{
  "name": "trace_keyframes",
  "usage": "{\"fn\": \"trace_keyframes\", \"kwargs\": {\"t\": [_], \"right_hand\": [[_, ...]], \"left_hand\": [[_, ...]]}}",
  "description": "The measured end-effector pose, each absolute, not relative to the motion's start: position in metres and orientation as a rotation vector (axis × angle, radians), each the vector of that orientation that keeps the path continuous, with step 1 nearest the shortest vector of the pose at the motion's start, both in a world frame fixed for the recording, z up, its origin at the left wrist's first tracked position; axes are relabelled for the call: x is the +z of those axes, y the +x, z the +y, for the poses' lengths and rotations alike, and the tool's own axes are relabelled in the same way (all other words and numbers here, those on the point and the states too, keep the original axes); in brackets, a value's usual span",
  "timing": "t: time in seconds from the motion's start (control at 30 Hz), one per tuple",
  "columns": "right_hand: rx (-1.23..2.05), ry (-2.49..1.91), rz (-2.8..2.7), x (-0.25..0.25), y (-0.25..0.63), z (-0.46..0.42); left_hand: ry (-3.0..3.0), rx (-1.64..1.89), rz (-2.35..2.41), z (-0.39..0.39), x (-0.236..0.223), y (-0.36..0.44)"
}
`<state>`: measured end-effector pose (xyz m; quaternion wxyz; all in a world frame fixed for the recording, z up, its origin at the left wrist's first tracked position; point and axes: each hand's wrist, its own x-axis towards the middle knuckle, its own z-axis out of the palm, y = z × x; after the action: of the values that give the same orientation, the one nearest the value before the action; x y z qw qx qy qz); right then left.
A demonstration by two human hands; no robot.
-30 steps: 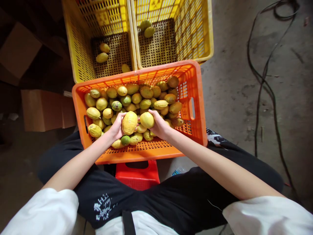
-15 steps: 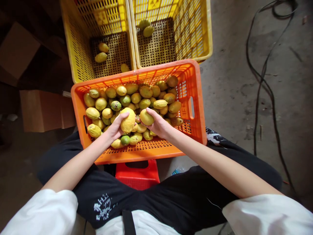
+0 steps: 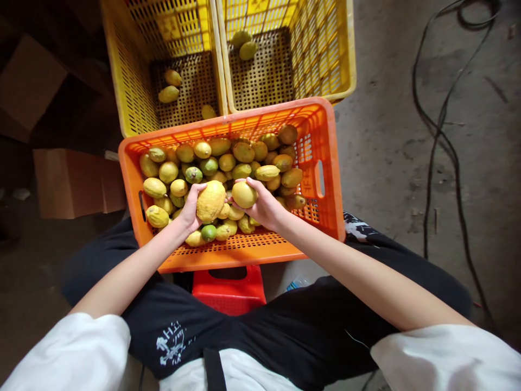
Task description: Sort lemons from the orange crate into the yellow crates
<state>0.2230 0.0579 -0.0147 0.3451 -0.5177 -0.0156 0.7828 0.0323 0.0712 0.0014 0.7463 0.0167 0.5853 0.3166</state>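
— What's biggest here?
— Two slotted yellow plastic crates (image 3: 325, 60), then the perforated orange plastic crate (image 3: 325, 217), heaped with fruit.
— And the hands?
— Over that heap: left hand (image 3: 190, 209) fingers wrap a bumpy oval yellow lemon (image 3: 210, 201); right hand (image 3: 264, 209) cups a smoother round yellow lemon (image 3: 244, 194).

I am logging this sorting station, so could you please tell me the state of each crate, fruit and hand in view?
Left hand: closed around a large bumpy yellow fruit.
Right hand: closed around a smaller yellow fruit.
Orange crate: about half full of yellow-green fruit.
Left yellow crate: nearly empty, three fruits inside.
Right yellow crate: nearly empty, two fruits inside.
Red stool: under the orange crate.
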Motion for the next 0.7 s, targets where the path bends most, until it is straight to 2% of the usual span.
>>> {"fn": "trace_keyframes", "kwargs": {"t": [0.37, 0.7], "right_hand": [[2.032, -1.394, -0.109, -0.015, 0.225, 0.058], [2.062, -1.34, -0.115, -0.017, 0.227, 0.054]], "left_hand": [[-0.119, 0.654, 1.35, 0.079, 0.012, 0.036], [-0.077, 0.634, 1.314, 0.077, 0.0, 0.03]]}}
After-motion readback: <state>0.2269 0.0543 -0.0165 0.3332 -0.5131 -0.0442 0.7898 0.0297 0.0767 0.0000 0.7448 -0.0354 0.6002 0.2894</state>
